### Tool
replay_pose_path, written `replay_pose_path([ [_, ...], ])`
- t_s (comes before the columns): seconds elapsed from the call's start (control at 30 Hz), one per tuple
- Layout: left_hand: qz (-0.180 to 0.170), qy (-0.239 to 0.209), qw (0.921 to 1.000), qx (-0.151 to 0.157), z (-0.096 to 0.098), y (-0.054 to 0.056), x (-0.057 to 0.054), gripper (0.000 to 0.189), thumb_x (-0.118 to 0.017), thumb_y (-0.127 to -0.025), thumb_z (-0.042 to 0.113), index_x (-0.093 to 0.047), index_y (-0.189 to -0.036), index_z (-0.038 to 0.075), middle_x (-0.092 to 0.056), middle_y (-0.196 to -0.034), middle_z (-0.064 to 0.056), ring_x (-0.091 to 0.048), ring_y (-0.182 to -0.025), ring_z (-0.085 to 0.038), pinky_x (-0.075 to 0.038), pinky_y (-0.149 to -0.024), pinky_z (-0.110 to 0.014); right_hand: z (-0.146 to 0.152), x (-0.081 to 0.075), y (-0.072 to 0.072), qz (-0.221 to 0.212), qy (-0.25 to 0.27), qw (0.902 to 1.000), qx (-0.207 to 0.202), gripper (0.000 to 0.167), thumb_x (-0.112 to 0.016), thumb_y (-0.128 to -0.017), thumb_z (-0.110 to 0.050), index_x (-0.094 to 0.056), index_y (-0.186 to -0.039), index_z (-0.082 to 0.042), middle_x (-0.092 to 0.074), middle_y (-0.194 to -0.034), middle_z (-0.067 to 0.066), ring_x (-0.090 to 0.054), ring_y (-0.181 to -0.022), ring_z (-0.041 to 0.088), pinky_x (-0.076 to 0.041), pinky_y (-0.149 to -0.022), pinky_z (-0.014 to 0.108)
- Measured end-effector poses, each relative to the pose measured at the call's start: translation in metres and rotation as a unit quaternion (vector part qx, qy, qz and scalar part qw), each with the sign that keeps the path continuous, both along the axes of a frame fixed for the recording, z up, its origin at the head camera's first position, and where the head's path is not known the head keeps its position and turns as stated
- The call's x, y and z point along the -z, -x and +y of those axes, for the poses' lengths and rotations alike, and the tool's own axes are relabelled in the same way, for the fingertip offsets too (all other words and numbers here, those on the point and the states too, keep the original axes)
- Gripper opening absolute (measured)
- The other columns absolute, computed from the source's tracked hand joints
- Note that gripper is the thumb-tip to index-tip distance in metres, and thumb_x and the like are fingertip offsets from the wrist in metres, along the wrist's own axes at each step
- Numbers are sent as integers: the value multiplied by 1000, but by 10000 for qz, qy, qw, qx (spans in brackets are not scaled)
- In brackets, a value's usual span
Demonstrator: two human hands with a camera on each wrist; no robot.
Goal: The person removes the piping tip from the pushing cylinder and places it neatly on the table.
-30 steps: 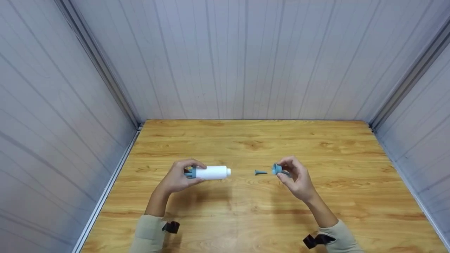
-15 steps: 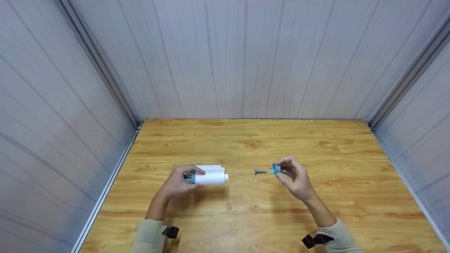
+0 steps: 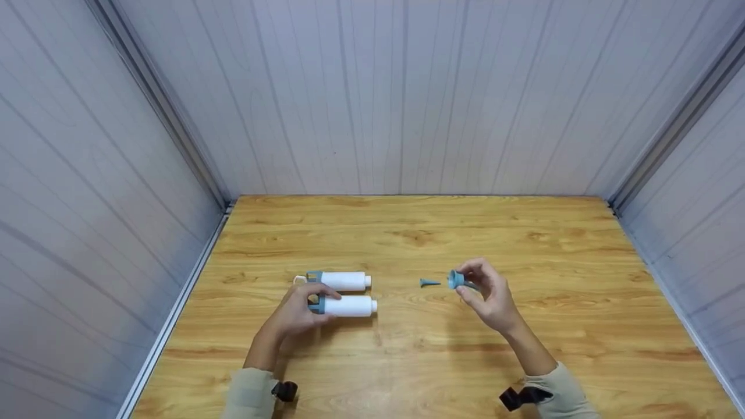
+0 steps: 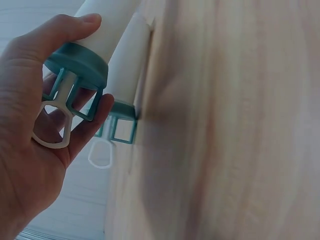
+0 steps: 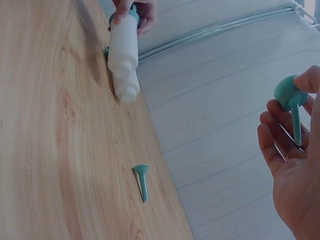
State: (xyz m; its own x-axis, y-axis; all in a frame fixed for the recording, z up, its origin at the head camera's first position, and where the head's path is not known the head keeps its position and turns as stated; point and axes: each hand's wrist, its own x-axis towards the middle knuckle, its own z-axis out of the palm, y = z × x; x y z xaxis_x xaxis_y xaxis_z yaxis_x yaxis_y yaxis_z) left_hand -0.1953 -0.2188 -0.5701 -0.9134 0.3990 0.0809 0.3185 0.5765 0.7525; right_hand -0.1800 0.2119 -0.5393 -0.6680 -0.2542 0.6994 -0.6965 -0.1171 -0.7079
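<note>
My left hand (image 3: pixel 300 308) grips a white syringe-like tube (image 3: pixel 351 306) by its teal collar, thumb along the barrel. In the left wrist view, its white ring handle (image 4: pixel 52 125) lies against the palm. A matching white tube (image 3: pixel 344 281) lies just beyond it, its teal end and ring toward the left. My right hand (image 3: pixel 490 297) pinches a teal funnel-shaped nozzle (image 3: pixel 456 279) between thumb and fingers, its wide mouth facing left and its thin stem toward the palm. Between the hands, a smaller teal nozzle (image 3: pixel 429 283) with a flared end rests on the table.
The wood-grain table (image 3: pixel 407 361) is bounded by a white panelled wall (image 3: pixel 372 99) at the back and more panels at both sides. Black camera mounts (image 3: pixel 285 391) sit at both sleeves.
My left hand has moved the held tube toward me, uncovering the second tube behind it. The right hand and both nozzles have stayed nearly in place.
</note>
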Motion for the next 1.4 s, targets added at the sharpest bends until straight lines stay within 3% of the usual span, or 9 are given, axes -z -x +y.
replay_pose_path([
  [0.4, -415, 242, 9988, -118, -3, 1, 4, 29, -97, -88, 15, -83, -112, 24, -81, -130, -6, -71, -121, -28, -58, -107, -57, 0, -1, -1, -32, 9, 10000, 52, 33, -56, -88, 34, -56, -119, 24, -71, -122, -6, -73, -110, 3, -62, -98, 18],
  [0.57, -212, 605, 9979, -134, -4, 2, 3, 29, -97, -87, 15, -83, -111, 24, -82, -125, -7, -70, -111, -25, -59, -99, -51, -1, -2, -2, -119, -1, 9999, 66, 32, -56, -89, 33, -56, -120, 24, -71, -122, -8, -72, -110, 2, -61, -99, 17],
  [0.73, -160, 834, 9962, -198, -4, 1, 6, 29, -98, -87, 15, -81, -109, 23, -81, -123, -7, -67, -110, -22, -57, -101, -49, 0, -2, -1, -62, 33, 10000, 24, 33, -55, -88, 34, -56, -120, 25, -71, -122, -7, -72, -110, 3, -61, -98, 17],
  [1.13, -247, 814, 9960, -285, -3, -1, 7, 29, -96, -87, 12, -82, -110, 24, -79, -122, -7, -65, -109, -20, -57, -99, -47, 2, -1, -2, -163, -138, 9997, 154, 32, -57, -89, 32, -56, -120, 23, -71, -123, -10, -72, -111, 0, -62, -98, 17],
  [1.4, 20, 725, 9971, -228, -5, -2, 9, 34, -98, -84, 12, -84, -113, 21, -80, -123, -8, -68, -112, -21, -59, -99, -43, 1, -1, -1, -6, 52, 10000, 48, 33, -56, -88, 33, -56, -120, 24, -71, -122, -5, -73, -110, 3, -62, -98, 17],
])
